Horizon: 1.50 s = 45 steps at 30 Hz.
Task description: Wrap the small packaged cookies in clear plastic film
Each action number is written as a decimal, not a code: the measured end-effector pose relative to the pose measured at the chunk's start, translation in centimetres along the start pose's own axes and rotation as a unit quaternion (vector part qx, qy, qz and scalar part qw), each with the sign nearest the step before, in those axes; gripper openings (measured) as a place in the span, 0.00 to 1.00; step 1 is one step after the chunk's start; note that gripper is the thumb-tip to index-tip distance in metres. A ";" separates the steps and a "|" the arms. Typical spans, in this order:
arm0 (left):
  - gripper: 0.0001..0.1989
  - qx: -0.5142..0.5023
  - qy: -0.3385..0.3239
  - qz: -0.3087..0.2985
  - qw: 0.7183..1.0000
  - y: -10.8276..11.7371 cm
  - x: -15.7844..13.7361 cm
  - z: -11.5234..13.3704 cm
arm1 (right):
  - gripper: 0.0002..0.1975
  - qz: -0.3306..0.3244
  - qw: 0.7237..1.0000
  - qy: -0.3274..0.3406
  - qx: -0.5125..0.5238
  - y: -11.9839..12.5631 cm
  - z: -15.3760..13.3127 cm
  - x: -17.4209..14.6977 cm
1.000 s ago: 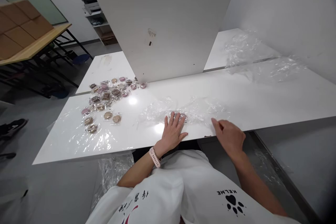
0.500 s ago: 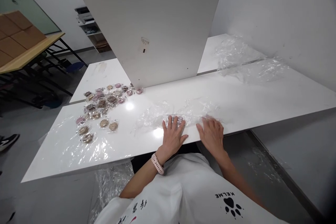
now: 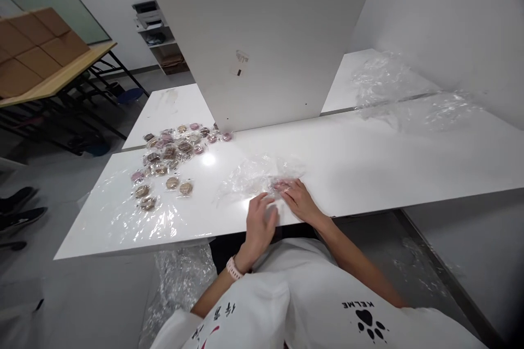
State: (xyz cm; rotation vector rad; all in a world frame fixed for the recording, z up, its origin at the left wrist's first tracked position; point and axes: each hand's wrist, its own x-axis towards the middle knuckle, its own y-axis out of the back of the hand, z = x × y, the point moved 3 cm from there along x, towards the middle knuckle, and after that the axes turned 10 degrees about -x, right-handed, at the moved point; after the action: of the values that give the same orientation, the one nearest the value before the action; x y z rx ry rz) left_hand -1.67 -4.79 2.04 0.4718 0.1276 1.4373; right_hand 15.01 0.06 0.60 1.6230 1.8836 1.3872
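Observation:
A crumpled sheet of clear plastic film point(image 3: 257, 173) lies on the white table in front of me. My right hand point(image 3: 302, 203) is on the film's near right part, fingers bent together over a bunched piece of it. A pinkish patch point(image 3: 280, 184) shows at those fingertips, mostly hidden, and I cannot make out whether it is a wrapped item. My left hand point(image 3: 260, 222) is just left of it at the table's near edge, fingers curved and thumb apart, with nothing visible in it. A pink watch band point(image 3: 234, 268) circles the left wrist.
Many small wrapped round cookies point(image 3: 185, 147) in brown, tan and pink lie at the left of the table point(image 3: 393, 166). A tall white panel point(image 3: 262, 38) rises behind. More clear film point(image 3: 442, 112) rests at the right. Cardboard boxes point(image 3: 41, 49) stand on a wooden table.
My right hand has moved left, bringing the film's right side toward the middle. The left hand has drawn back toward me, off the film. The view has shifted slightly.

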 end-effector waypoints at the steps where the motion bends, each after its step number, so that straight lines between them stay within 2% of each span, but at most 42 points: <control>1: 0.14 -0.075 0.063 0.060 0.993 1.2 -0.7 -0.6 | 0.20 -0.001 1.000 -0.003 -0.007 0.0 0.2 -0.1; 2: 0.16 -0.153 0.124 0.111 0.974 2.3 -1.2 -1.3 | 0.20 0.000 1.000 -0.007 -0.014 0.1 0.2 -0.1; 4: 0.18 -0.297 0.209 0.166 0.917 3.9 -1.2 -2.4 | 0.19 0.001 1.000 -0.011 -0.022 0.2 0.2 -0.1; 6: 0.16 -0.386 0.240 0.169 0.875 4.7 0.5 -2.8 | 0.19 0.002 1.000 -0.013 -0.023 0.3 0.0 0.0; 7: 0.15 -0.408 0.239 0.159 0.867 4.7 1.6 -2.7 | 0.19 0.004 1.000 -0.014 -0.022 0.3 -0.1 0.0; 9: 0.15 -0.420 0.215 0.131 0.872 4.3 3.8 -2.0 | 0.18 0.009 1.000 -0.011 -0.019 0.1 -0.1 0.1; 11: 0.20 -0.407 0.165 0.083 0.894 3.0 5.2 -0.7 | 0.17 0.015 1.000 -0.010 -0.019 -0.2 0.1 0.3; 13: 0.24 -0.352 0.104 -0.004 0.930 1.2 5.6 0.8 | 0.16 0.015 1.000 -0.007 -0.015 -0.4 0.4 0.4; 15: 0.24 -0.241 0.038 -0.121 0.962 -0.4 5.4 2.2 | 0.14 0.003 1.000 -0.005 0.004 -0.3 0.7 0.4; 16: 0.22 -0.175 0.000 -0.172 0.970 -1.0 5.3 2.7 | 0.14 -0.008 1.000 -0.004 0.018 -0.2 0.9 0.3; 18: 0.21 -0.058 -0.075 -0.242 0.966 -1.6 5.1 3.3 | 0.14 -0.040 0.999 -0.008 0.037 0.3 1.2 -0.3; 20: 0.22 0.013 -0.127 -0.277 0.952 -1.7 5.1 3.6 | 0.14 -0.064 0.998 -0.014 0.021 0.7 1.6 -1.1; 23: 0.27 0.059 -0.157 -0.297 0.940 -1.7 5.1 3.2 | 0.13 -0.050 0.998 0.003 -0.038 1.2 1.8 -2.6; 27: 0.34 0.092 -0.169 -0.290 0.937 -2.1 4.9 1.7 | 0.10 0.063 0.992 0.063 -0.087 2.0 0.9 -4.7; 29: 0.36 0.114 -0.181 -0.290 0.933 -2.4 5.0 1.1 | 0.09 0.121 0.985 0.063 -0.108 2.8 0.4 -5.6; 31: 0.35 0.130 -0.196 -0.297 0.925 -2.5 5.5 0.9 | 0.13 0.147 0.979 0.056 -0.128 3.7 0.1 -6.1; 34: 0.34 0.140 -0.206 -0.325 0.912 -2.2 6.8 1.2 | 0.23 0.100 0.982 0.079 -0.139 4.1 0.0 -5.4; 37: 0.32 0.132 -0.173 -0.352 0.910 -1.5 8.4 1.8 | 0.29 0.054 0.989 0.069 -0.116 3.6 0.9 -3.7; 39: 0.30 0.127 -0.154 -0.359 0.912 -0.9 9.1 2.0 | 0.28 0.048 0.992 0.052 -0.100 3.0 1.6 -2.7; 42: 0.31 0.160 -0.160 -0.337 0.914 -0.1 9.6 1.8 | 0.22 0.049 0.994 0.044 -0.084 2.5 2.4 -1.5; 45: 0.29 0.139 -0.138 -0.309 0.931 0.4 10.5 1.0 | 0.17 0.048 0.997 -0.004 -0.057 2.8 3.4 -0.2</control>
State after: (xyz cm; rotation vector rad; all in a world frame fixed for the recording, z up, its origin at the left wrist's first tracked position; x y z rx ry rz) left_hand -0.17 5.18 5.10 0.7821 0.2315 0.7254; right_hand 19.23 1.20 1.09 1.6807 1.7089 1.4942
